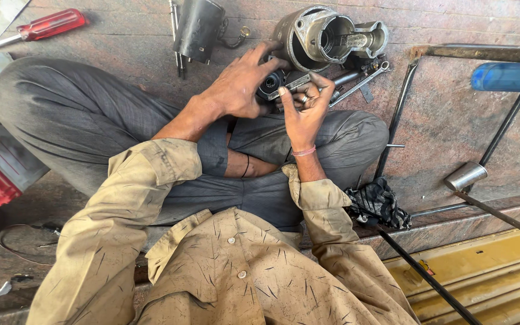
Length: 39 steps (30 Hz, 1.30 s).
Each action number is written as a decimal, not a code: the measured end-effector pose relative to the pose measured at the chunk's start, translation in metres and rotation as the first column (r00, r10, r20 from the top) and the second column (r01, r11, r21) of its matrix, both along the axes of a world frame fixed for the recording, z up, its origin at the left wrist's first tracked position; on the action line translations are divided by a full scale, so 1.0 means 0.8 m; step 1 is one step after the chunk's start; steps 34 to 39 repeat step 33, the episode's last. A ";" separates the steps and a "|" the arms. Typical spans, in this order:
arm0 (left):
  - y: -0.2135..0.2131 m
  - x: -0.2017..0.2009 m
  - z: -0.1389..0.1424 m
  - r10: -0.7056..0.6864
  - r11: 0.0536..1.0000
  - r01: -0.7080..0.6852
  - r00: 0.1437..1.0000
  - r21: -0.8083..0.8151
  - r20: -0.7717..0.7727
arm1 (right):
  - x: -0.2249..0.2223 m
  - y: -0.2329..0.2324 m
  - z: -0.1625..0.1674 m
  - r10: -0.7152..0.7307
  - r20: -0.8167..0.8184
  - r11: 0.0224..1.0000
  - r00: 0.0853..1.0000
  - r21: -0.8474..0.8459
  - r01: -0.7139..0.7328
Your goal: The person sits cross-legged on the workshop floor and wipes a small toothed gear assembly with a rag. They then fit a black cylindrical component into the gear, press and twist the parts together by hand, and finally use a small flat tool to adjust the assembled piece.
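At ten o'clock lies a red-handled screwdriver (49, 25); at twelve, a dark steel motor cylinder (198, 27). The left hand (239, 84) cups a small black round part (270, 83) above the knee, while the right hand (304, 108) pinches a grey metal wrench (296, 83) on it — a slipped grip could drop it toward the grey cast housing (320, 36) at one o'clock.

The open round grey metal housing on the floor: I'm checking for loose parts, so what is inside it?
Inside the round grey metal housing, a pale inner ring and a dark hollow show. Its lower left edge is covered by the left hand, and its depths are too dark to judge.
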State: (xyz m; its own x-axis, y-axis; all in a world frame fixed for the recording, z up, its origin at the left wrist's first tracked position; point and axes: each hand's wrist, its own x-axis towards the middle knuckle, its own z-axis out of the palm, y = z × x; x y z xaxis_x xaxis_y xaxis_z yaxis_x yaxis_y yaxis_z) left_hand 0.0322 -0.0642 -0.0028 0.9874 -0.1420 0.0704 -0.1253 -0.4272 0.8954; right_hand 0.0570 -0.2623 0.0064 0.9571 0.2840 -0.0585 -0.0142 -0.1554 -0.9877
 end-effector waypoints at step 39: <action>-0.005 -0.002 -0.016 -0.070 0.954 0.085 0.996 -0.286 0.060 | 0.000 -0.019 -0.010 0.030 0.288 0.972 0.957 -0.233 0.040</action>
